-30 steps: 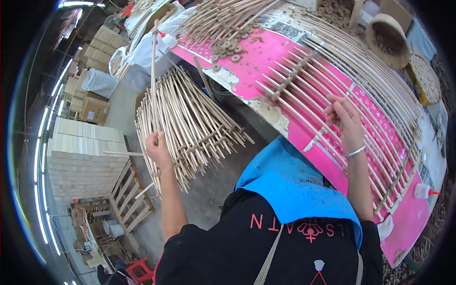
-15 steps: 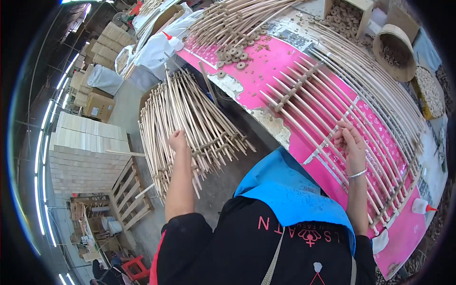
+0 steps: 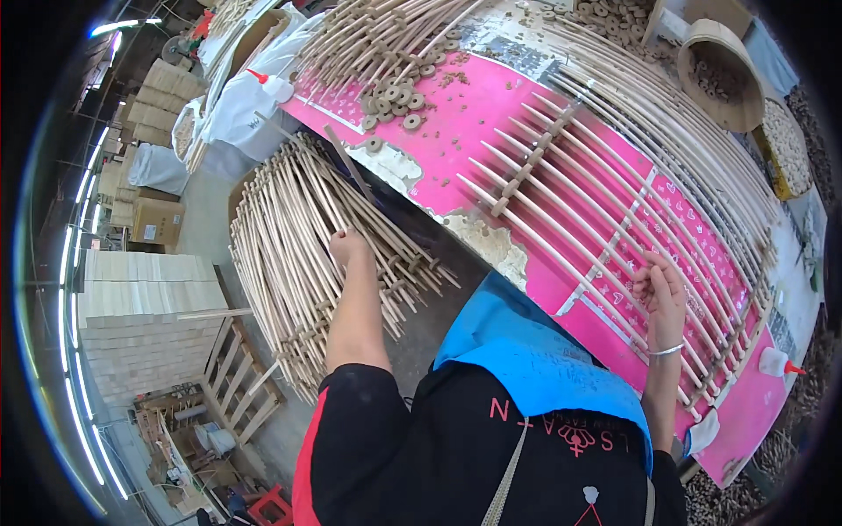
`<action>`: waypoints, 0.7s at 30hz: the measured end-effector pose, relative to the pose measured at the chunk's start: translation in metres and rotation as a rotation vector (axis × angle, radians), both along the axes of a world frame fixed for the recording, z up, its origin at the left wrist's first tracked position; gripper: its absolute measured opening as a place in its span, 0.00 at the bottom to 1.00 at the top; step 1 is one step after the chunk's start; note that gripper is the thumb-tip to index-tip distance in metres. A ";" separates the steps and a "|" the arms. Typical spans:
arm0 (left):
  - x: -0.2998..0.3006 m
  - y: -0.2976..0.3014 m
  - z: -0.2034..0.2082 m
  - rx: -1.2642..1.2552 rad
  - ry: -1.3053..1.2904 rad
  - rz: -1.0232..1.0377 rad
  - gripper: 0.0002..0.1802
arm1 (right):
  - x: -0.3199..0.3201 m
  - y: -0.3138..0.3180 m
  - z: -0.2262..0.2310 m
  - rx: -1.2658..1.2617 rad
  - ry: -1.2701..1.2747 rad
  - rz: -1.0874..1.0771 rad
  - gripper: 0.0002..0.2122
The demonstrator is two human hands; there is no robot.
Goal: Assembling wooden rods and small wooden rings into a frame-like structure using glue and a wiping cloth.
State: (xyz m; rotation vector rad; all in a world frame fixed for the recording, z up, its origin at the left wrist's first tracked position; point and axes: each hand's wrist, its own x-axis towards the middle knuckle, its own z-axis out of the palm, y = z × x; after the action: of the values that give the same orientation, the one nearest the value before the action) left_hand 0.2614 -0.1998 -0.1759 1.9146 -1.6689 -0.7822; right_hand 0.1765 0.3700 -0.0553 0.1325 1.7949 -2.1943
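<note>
My left hand reaches out over a stack of rod racks standing beside the table, its fingers closed on one pale wooden rod near the top of the stack. My right hand rests on a rack of parallel wooden rods lying across the pink table top, fingers curled around one of its rods. A silver bangle sits on that wrist. My blue apron hangs below the table edge.
A heap of wooden rings and loose rods lie at the table's far side. A round wooden tub stands at the back right. Glue bottles sit on the table. Stacked pale boards, cardboard boxes and a pallet stand at the left.
My left hand has moved right, from the stack's left edge where it held a long upright rod, to the stack's top. My right hand has curled its fingers on the rack.
</note>
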 end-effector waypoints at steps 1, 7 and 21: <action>-0.005 0.005 -0.004 -0.084 -0.059 -0.010 0.12 | 0.001 0.000 0.001 0.001 -0.010 -0.004 0.14; -0.005 0.002 -0.021 0.017 -0.064 0.002 0.15 | -0.005 -0.005 0.004 0.030 -0.012 0.013 0.15; 0.006 0.020 -0.012 -0.114 0.032 -0.433 0.34 | 0.023 0.021 0.010 0.140 0.050 -0.066 0.14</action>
State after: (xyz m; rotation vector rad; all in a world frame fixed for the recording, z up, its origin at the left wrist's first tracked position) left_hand 0.2672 -0.1802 -0.1876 1.4730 -2.0919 -0.8472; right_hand 0.1992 0.3908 -0.0451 0.1710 1.9990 -2.1325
